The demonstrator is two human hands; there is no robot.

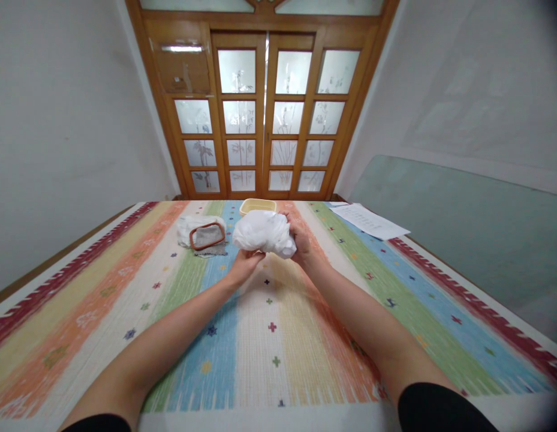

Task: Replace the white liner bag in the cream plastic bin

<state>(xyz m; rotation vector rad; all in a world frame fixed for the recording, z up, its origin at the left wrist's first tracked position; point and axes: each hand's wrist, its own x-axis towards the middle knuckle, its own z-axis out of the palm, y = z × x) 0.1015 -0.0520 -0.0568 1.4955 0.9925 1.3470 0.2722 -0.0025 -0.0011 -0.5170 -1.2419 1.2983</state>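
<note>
White bundle (261,231), soft and crumpled, is held up between both hands over the middle of the far half of the surface (269,414). The right hand (300,239) grips it from its right side, fingers curled round the far edge. The left hand (247,264) holds it from below at the near side, its thumb lying along the lower edge; most of its fingers are hidden under the material. Both forearms reach forward from black sleeves (442,408).

Just behind the bundle, partly covered by it, sits a pale yellow container (258,204) with a raised rim. To the left, apart from the hands, a reddish-brown rounded frame (191,239) rests on a piece of grey cloth (210,249), with crumpled white material (183,229) beside and behind it. Well to the right, printed paper sheets (370,222) lie near the far edge.

Under everything spreads a striped cloth (255,336) in orange, green, blue, yellow and dark red, dotted with small motifs. Farther off stand wooden doors (263,78) with frosted, plant-patterned panes; a grey-green panel (462,222) lines the right-hand wall (440,72).
</note>
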